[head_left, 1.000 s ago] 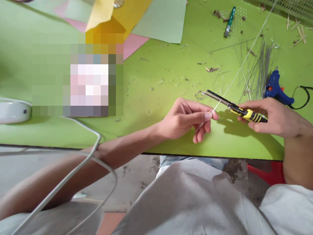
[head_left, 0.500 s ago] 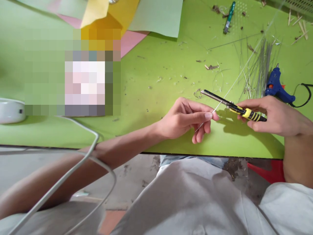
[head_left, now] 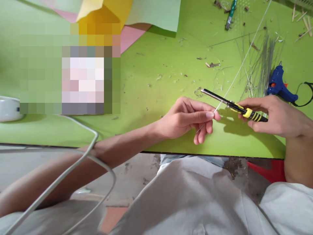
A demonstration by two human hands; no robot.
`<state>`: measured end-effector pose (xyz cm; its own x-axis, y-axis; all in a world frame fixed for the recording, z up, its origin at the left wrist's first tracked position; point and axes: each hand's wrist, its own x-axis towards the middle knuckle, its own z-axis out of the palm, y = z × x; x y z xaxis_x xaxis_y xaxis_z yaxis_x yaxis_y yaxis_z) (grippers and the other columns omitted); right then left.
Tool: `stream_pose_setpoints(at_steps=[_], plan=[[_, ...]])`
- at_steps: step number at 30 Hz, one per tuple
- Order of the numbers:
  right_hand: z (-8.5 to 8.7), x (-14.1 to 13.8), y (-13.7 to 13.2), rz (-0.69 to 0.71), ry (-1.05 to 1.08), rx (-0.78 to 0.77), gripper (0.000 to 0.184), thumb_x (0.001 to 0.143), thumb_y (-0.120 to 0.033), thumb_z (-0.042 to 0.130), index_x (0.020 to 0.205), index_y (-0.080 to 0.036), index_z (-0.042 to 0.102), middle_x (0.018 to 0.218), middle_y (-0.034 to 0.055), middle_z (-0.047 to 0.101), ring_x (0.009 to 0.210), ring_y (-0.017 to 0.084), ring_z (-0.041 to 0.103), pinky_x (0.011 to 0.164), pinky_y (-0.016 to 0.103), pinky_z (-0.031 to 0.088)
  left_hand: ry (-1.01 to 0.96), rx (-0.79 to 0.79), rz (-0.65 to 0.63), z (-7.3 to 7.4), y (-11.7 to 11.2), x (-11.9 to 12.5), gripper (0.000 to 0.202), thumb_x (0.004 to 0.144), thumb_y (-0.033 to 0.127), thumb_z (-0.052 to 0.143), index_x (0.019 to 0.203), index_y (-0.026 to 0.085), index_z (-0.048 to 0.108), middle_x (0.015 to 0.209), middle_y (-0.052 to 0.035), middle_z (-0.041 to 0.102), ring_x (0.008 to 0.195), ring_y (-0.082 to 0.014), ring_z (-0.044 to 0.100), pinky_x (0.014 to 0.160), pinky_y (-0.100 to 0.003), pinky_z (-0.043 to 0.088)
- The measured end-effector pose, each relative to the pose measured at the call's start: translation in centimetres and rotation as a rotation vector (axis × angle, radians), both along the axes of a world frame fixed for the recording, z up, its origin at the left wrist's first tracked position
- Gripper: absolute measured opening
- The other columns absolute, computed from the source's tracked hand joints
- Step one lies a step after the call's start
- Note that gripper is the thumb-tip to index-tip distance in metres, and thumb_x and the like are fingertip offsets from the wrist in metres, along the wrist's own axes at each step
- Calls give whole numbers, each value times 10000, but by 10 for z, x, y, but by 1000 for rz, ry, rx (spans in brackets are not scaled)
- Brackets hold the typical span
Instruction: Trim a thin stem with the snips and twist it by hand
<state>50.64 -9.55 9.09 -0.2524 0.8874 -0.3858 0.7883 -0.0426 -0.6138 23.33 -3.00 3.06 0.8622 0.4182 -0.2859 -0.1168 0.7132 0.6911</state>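
Note:
Between the thumb and forefinger of my left hand (head_left: 193,119) is a long thin white wire (head_left: 241,68). Its short end sticks out below the fingers, and its long part slants up to the right past the top edge of the view. My right hand (head_left: 276,116) is closed around the yellow-and-black handles of a pair of scissors (head_left: 248,112). The dark blades point left and lie across the wire just beyond my left fingertips. Whether the blades are parted around the wire is hard to make out.
Right of the hands lie a blue glue gun (head_left: 281,83) and a bundle of thin wires (head_left: 266,65). A green cutter knife (head_left: 231,14) rests farther back. Coloured paper sheets (head_left: 156,13) are at the back left. A white cable (head_left: 85,156) crosses over my left forearm.
The view has shifted slightly, and the wire's far part sits at a somewhat steeper slant. Both hands keep the same grips, with the scissors still across the wire.

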Motion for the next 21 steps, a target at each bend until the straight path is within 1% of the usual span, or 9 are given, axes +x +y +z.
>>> stream_pose_setpoints(at_steps=[5,11,18,21], plan=[[1,0,2,4,-8,9,504,753,-272,750,1245,-244,850,1084,20,871,889,287,816,778,360,667,-12,8,-9,-1,0,-1,240,793,287,970,839,112,812,621,-29,749,427,-152,683,384,-197,559],[-1,1,2,-1,14,11,498,749,-286,757,1235,-229,853,1077,28,873,880,284,819,773,354,667,7,33,-18,-2,1,-1,267,792,318,972,845,117,803,617,-21,742,428,-143,674,383,-194,549],[1,2,2,28,20,7,463,773,-306,742,1220,-248,849,1088,32,867,884,291,813,761,378,666,15,96,-21,-2,1,-2,361,787,422,988,839,122,795,611,-24,740,425,-140,678,385,-181,549],[0,0,1,16,1,1,450,778,-284,735,1216,-276,839,1055,13,863,891,295,809,737,382,662,23,119,-17,-2,0,-1,360,800,422,977,837,117,789,611,-29,738,432,-146,682,392,-192,559]])
